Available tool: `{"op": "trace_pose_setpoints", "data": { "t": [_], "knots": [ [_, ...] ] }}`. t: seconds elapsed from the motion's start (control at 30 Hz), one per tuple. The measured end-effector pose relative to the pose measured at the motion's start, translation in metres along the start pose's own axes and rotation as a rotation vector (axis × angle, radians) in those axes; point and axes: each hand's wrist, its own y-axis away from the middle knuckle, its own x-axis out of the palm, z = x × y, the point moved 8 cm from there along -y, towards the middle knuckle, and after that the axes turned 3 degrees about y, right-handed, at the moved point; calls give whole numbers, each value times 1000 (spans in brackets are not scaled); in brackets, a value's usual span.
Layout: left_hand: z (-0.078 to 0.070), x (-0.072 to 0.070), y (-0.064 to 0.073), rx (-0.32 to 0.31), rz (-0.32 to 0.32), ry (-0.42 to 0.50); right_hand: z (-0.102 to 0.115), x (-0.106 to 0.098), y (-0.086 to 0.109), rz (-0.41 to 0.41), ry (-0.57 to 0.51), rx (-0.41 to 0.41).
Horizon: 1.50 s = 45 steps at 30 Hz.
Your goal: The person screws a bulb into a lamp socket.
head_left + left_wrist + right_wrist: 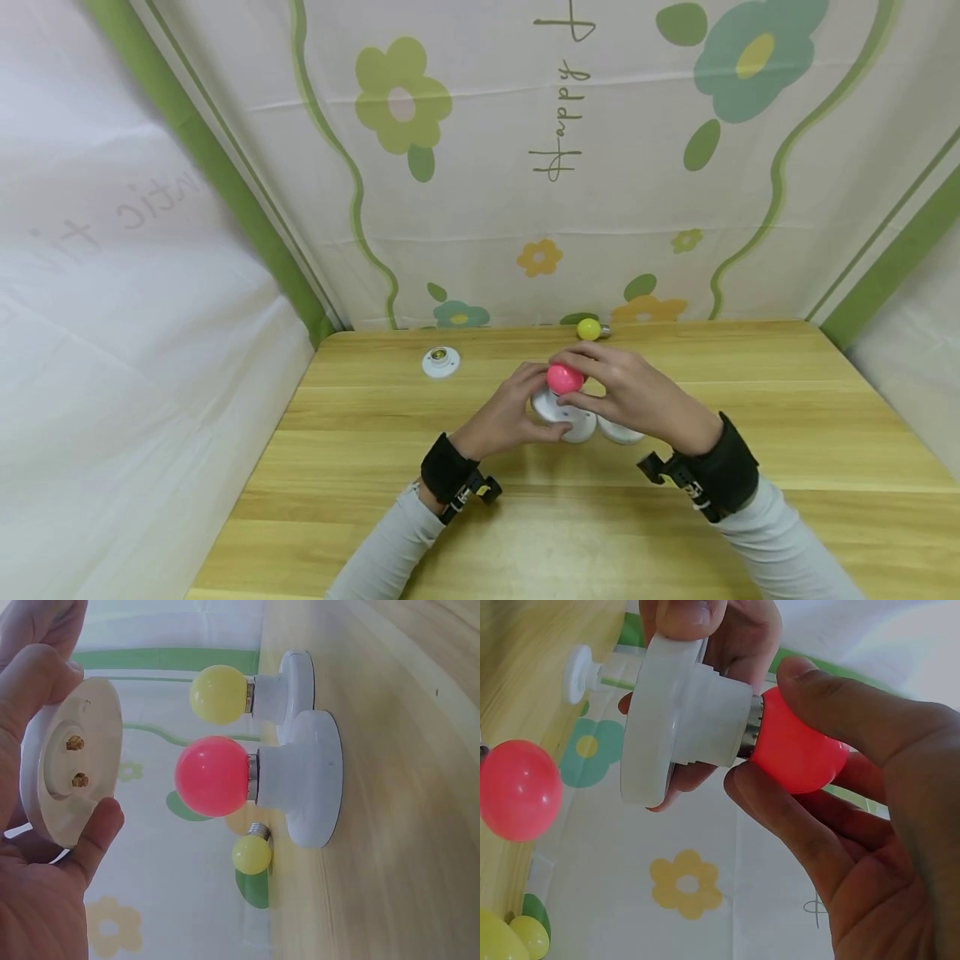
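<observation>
My left hand (pixel 510 414) holds a white round lamp holder (pixel 649 724) by its rim, raised above the table. In the left wrist view its underside (pixel 64 784) shows two brass screws. My right hand (pixel 637 392) grips a red light bulb (pixel 791 746) between thumb and fingers. The bulb sits in the holder's socket, and a strip of its metal base shows at the socket mouth. Below the hands, another red bulb (pixel 214 776) stands upright in a white holder (pixel 319 780), beside a yellow bulb (pixel 219 694) in a holder (pixel 298 686).
On the wooden table (pixel 360 433), a bare lamp holder (pixel 441 362) with its socket facing up stands at the back left. A loose yellow bulb (pixel 589 330) lies by the back edge. A flowered curtain (pixel 480 208) hangs behind the table.
</observation>
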Motion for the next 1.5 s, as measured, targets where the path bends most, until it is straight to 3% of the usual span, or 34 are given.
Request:
{"op": "trace_pose_setpoints", "data": {
  "t": [0.43,0.83,1.17,1.3,1.5],
  "knots": [
    [-3,1,-2,-7,-2,-20,0,-1,1,-48,50,27],
    [6,-7,7,-58,-24,48,1,1,-3,-21,-42,12],
    [18,-14,23,-115,28,114,6,12,-13,-29,-115,-45],
    [23,-17,29,-146,42,78,7,19,-16,-6,-84,-21],
    [36,-23,32,-201,47,-63,4,36,-21,42,-33,-2]
  ]
}}
